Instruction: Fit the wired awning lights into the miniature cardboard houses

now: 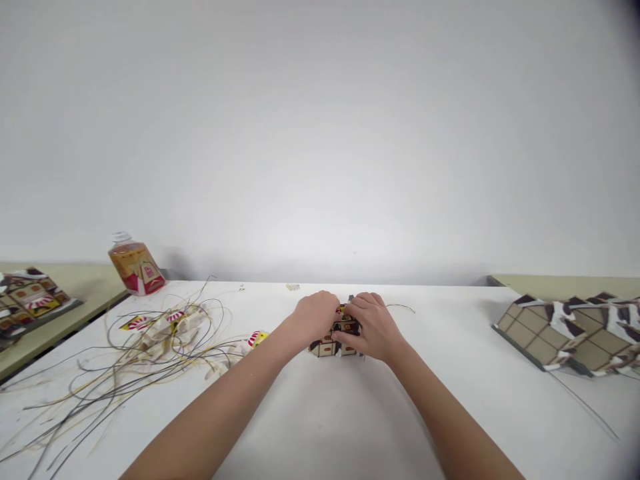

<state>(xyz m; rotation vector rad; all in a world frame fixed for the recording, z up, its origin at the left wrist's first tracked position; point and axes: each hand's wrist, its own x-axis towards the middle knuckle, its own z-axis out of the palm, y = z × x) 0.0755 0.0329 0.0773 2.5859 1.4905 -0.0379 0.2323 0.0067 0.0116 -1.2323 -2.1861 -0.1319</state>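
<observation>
A small model house (pixel 327 347) with cream walls, brown trim and red-framed windows stands on the white table in front of me. My left hand (pixel 316 317) is closed at its upper left, with the fingertips bent down and partly hidden; what they pinch cannot be made out. My right hand (pixel 373 327) grips the house from the right, thumb across its front and fingers over its top. A thin wire (pixel 403 307) sticks out behind my right hand. Left of my left forearm lies a small piece with a red-and-white striped awning (pixel 257 339).
A tangle of dark and yellow wires (pixel 145 353) with awning pieces (pixel 139 323) covers the table's left side. Behind it stands a bottle (pixel 136 263) with a white cap. More model houses sit at the right (pixel 540 330) and far left (pixel 35 297). A plain wall rises behind.
</observation>
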